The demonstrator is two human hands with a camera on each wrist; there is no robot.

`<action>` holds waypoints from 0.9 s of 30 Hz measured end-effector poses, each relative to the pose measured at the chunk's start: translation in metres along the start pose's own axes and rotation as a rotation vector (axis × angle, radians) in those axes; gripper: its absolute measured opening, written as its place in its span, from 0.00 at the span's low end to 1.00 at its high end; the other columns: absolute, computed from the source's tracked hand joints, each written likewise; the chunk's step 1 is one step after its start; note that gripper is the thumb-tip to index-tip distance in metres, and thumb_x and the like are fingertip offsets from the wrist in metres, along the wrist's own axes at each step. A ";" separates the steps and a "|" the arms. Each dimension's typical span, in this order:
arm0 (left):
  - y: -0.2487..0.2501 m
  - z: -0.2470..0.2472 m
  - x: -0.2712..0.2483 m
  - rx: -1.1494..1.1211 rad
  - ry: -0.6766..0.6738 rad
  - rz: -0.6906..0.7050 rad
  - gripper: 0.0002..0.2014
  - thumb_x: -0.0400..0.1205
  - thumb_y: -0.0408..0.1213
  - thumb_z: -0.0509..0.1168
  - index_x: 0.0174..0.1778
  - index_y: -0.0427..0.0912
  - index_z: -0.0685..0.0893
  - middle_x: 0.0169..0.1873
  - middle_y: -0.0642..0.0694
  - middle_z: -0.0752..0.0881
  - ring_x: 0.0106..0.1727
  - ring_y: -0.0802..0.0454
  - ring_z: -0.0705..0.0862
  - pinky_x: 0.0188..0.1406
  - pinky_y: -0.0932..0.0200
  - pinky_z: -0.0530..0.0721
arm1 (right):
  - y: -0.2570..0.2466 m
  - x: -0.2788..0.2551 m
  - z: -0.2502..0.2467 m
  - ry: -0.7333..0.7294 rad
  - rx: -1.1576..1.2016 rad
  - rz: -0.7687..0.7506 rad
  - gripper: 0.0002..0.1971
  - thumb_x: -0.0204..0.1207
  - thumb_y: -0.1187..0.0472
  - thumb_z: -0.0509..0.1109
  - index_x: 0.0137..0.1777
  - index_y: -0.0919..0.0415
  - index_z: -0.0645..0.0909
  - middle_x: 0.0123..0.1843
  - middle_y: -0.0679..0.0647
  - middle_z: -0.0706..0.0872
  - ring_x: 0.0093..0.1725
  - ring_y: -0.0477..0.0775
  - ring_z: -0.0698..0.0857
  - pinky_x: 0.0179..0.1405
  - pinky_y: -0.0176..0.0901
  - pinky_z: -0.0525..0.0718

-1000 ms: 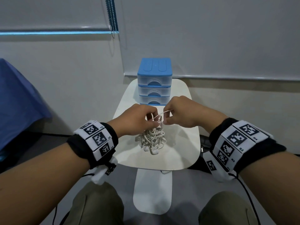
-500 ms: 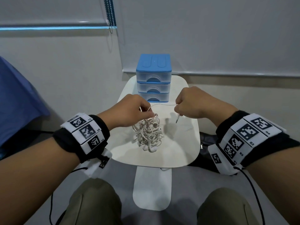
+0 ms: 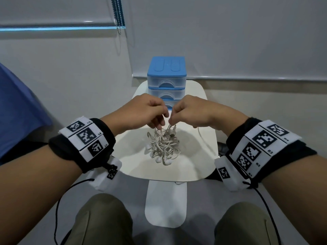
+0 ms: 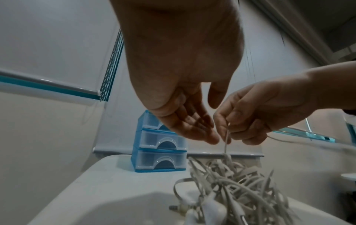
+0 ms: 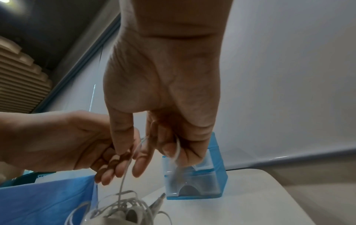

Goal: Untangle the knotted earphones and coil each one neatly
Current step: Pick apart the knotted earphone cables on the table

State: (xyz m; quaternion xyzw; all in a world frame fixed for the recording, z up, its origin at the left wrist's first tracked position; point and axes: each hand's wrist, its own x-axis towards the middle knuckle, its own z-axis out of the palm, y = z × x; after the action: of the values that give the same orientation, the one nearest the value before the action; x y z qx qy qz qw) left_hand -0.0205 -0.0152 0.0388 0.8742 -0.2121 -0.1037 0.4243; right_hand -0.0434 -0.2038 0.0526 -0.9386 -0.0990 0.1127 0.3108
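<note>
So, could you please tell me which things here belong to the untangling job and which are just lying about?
Job: earphones, left hand, right hand, table.
Lying about: drawers, blue cloth, blind chain.

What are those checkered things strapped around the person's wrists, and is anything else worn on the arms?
Each bare forearm has a black fabric wristband carrying white tags printed with black square code patterns and small labels: L-numbers on the left, R-numbers on the right wristband. Below each band hangs a white pouch-like piece with another code tag, and a thin black cable trails from it. No sleeves or gloves.
</note>
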 end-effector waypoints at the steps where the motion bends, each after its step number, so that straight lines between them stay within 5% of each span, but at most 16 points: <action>1: -0.002 0.000 0.001 0.054 0.020 0.011 0.09 0.87 0.33 0.65 0.47 0.38 0.90 0.38 0.43 0.93 0.39 0.48 0.93 0.41 0.59 0.87 | 0.001 -0.001 -0.002 -0.001 -0.012 -0.002 0.10 0.79 0.54 0.75 0.42 0.59 0.91 0.29 0.49 0.78 0.29 0.51 0.72 0.26 0.37 0.71; 4: -0.008 0.002 0.003 0.312 -0.050 0.036 0.08 0.85 0.31 0.68 0.45 0.44 0.90 0.35 0.50 0.94 0.38 0.54 0.93 0.41 0.63 0.87 | 0.003 -0.004 -0.007 0.013 -0.123 0.001 0.12 0.80 0.54 0.75 0.37 0.55 0.91 0.17 0.40 0.75 0.26 0.45 0.72 0.23 0.31 0.69; 9: -0.009 0.005 0.004 0.349 -0.192 -0.060 0.03 0.80 0.31 0.75 0.45 0.43 0.92 0.34 0.45 0.93 0.36 0.49 0.93 0.42 0.57 0.92 | 0.010 -0.004 -0.006 -0.145 -0.304 0.131 0.09 0.74 0.61 0.74 0.32 0.57 0.89 0.28 0.54 0.84 0.31 0.56 0.82 0.33 0.41 0.81; 17: 0.001 0.018 0.004 0.462 -0.199 -0.022 0.02 0.77 0.39 0.79 0.42 0.50 0.92 0.34 0.50 0.92 0.24 0.64 0.83 0.33 0.65 0.83 | 0.016 -0.003 0.008 -0.295 -0.136 0.105 0.04 0.81 0.61 0.73 0.47 0.62 0.88 0.26 0.52 0.84 0.29 0.52 0.88 0.33 0.40 0.80; 21: 0.000 0.021 0.002 0.477 -0.175 -0.010 0.01 0.78 0.39 0.78 0.42 0.51 0.93 0.33 0.54 0.91 0.33 0.64 0.84 0.34 0.70 0.78 | 0.024 0.000 0.015 -0.259 -0.107 0.082 0.04 0.81 0.65 0.73 0.44 0.61 0.87 0.30 0.54 0.87 0.29 0.51 0.91 0.31 0.39 0.80; 27: -0.003 0.025 0.001 0.364 -0.150 -0.116 0.08 0.81 0.31 0.71 0.38 0.44 0.93 0.25 0.56 0.87 0.19 0.62 0.77 0.22 0.70 0.74 | 0.025 0.000 0.027 -0.206 0.070 0.106 0.06 0.79 0.70 0.74 0.40 0.66 0.86 0.29 0.57 0.88 0.31 0.54 0.91 0.26 0.36 0.78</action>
State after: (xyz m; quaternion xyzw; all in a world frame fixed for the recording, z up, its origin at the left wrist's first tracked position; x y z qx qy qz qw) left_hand -0.0274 -0.0311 0.0210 0.9371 -0.2075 -0.1526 0.2356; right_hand -0.0473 -0.2087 0.0162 -0.9144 -0.0765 0.2285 0.3252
